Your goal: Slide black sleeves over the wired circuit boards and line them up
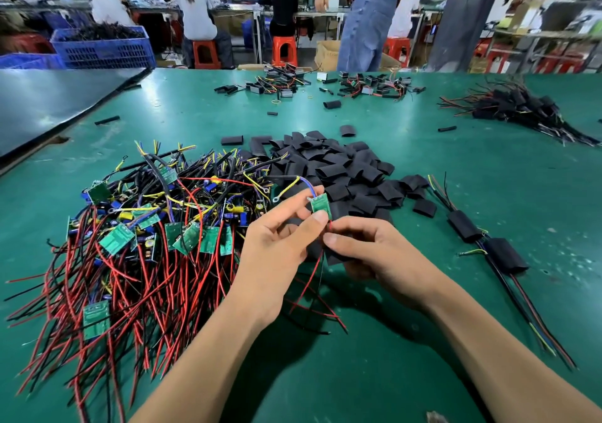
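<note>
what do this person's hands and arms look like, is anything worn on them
The left hand and right hand are bare: no gloves, and no rings that show. The left forearm and right forearm are bare too, with no sleeve, watch or wrist strap in view up to the frame's edge. The visible nails are short.

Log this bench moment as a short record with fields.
left hand: pinches a green circuit board by its lower end
right hand: grips a black sleeve just below that board, partly hidden
board state: bare, not yet sleeved
supply: pile of wired boards at left, pile of loose sleeves behind the hands
finished: two sleeved boards in line at right
</note>
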A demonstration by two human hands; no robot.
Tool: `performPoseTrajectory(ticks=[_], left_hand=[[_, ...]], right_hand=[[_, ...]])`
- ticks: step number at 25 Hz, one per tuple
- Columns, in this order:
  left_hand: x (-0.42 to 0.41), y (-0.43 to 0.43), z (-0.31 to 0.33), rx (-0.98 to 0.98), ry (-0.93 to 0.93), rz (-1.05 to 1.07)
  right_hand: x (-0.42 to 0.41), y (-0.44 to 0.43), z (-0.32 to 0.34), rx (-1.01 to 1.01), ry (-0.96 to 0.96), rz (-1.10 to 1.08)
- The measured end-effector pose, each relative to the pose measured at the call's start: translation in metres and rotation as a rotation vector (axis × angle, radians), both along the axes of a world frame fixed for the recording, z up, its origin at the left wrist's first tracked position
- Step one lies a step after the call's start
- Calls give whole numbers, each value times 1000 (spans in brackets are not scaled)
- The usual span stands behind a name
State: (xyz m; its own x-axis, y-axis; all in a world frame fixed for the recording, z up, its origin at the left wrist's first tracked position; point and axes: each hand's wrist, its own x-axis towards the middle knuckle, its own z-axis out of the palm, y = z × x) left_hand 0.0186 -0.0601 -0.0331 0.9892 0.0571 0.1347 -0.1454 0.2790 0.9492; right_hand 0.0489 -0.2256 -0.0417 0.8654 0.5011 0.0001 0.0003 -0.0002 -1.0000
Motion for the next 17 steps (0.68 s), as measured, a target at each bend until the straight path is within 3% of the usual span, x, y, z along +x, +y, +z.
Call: performPoseTrajectory(ticks=[3,5,9,11,17], left_hand=[[-1,1,1,-66,32,-110],[-2,2,2,-120,47,-194],[1,5,2,-73,129,-111],[2,9,1,-73,230,-174],[4,20,2,-91,532,-562]], right_hand=[[-1,0,3,112,-2,-99],[-3,-4,8,126,-147,-153],[-7,-4,13,-190,-746,-359],[-10,-2,13,-288,-963,-394],[-16,-6,15,-552,-1278,-292]])
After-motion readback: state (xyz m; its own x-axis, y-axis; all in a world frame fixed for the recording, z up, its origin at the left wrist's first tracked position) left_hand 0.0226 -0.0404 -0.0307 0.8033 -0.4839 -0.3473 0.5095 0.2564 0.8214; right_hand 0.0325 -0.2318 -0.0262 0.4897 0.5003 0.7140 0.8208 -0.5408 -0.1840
